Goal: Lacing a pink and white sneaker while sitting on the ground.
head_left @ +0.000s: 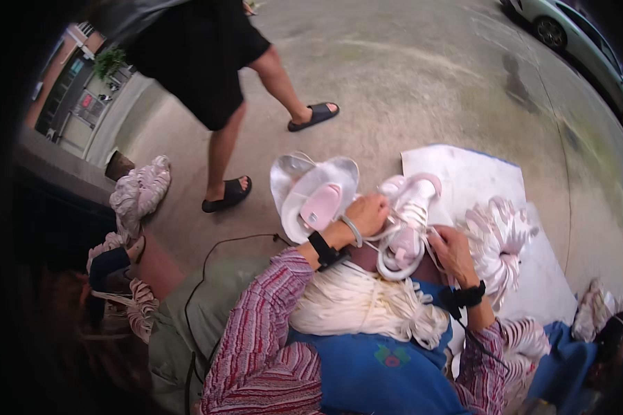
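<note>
A white and pink sneaker stands in front of me, with its heel toward my body and its toe pointing away. White shoelace crosses its upper. My left hand is closed at the sneaker's left side, pinching the lace there; its fingertips are partly hidden. At the right of the collar, my right hand pinches a lace end between thumb and fingers. Across my lap lies a thick bundle of off-white laces. Left of my left hand sits a pink, sole-shaped piece among white, shiny rounded pieces.
A bundle of pink-white shoe pieces lies on a white board at right. Other bundles lie at left, near a dark cable. A person in black shorts and sandals stands ahead. A car is parked far right.
</note>
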